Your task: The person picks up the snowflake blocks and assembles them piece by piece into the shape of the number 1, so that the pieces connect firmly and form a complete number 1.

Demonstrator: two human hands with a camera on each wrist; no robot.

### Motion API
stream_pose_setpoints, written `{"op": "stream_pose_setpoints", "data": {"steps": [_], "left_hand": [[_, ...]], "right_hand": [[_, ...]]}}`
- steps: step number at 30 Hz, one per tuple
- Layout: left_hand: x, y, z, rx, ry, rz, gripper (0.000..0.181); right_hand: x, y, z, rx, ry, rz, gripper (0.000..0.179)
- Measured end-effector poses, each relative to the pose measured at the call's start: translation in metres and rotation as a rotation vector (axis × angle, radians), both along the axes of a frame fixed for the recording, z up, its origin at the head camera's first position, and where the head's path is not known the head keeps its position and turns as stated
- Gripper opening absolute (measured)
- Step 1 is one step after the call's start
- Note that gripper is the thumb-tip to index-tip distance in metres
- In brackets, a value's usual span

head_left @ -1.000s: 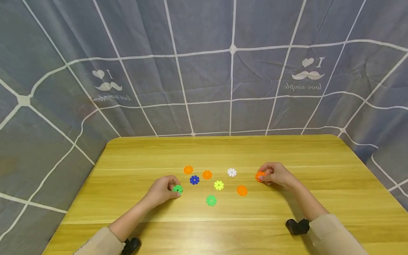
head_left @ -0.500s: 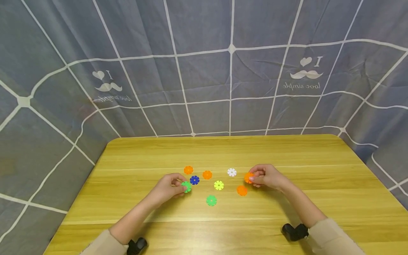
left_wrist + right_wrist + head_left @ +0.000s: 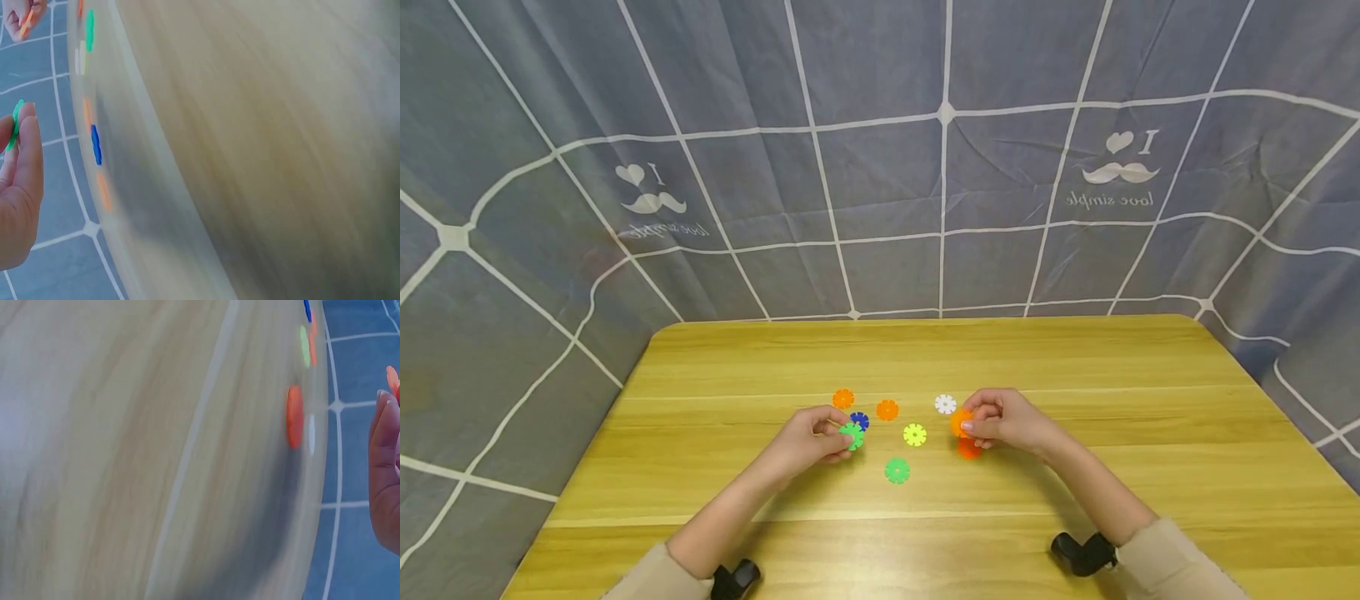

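My left hand point(image 3: 811, 443) pinches a green notched disc point(image 3: 852, 437) between thumb and fingers, raised above the table; in the left wrist view that green disc point(image 3: 15, 125) appears edge-on. Over on the right, my right hand point(image 3: 1011, 425) pinches an orange notched disc point(image 3: 960, 423), also lifted. Below it lies a darker orange disc point(image 3: 969, 450), partly covered in the head view. A blue disc point(image 3: 861, 420) lies behind the left hand's disc, partly hidden. Between the hands, a yellow disc point(image 3: 914, 435) and another green disc point(image 3: 897, 471) lie flat.
Two more orange discs, a left one point(image 3: 843, 399) and a middle one point(image 3: 887, 410), lie farther back on the wooden table point(image 3: 880, 550). A white disc point(image 3: 945, 404) sits near the right hand. A grey curtain point(image 3: 880, 192) with white lines hangs behind the table.
Both hands have moved inward with their discs, the left one rightward and the right one leftward. The held discs now overlap the blue and darker orange discs in view.
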State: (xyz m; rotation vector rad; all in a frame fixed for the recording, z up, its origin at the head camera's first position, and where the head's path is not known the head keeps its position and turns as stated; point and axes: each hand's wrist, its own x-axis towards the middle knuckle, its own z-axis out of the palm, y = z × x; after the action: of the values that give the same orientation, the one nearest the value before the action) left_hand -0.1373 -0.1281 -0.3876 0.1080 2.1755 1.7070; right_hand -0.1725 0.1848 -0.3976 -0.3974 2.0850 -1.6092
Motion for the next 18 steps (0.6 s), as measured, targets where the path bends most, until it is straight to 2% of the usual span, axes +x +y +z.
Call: {"op": "stream_pose_setpoints", "data": {"steps": [8, 18], "left_hand": [[0.004, 0.011, 0.003, 0.087, -0.024, -0.026, 0.026], [0.005, 0.021, 0.005, 0.122, -0.007, -0.052, 0.028]], "right_hand": [[0.008, -0.016, 0.005, -0.051, 0.027, 0.033, 0.024], [0.011, -0.035, 0.014, -0.065, 0.074, 0.062, 0.023]]}}
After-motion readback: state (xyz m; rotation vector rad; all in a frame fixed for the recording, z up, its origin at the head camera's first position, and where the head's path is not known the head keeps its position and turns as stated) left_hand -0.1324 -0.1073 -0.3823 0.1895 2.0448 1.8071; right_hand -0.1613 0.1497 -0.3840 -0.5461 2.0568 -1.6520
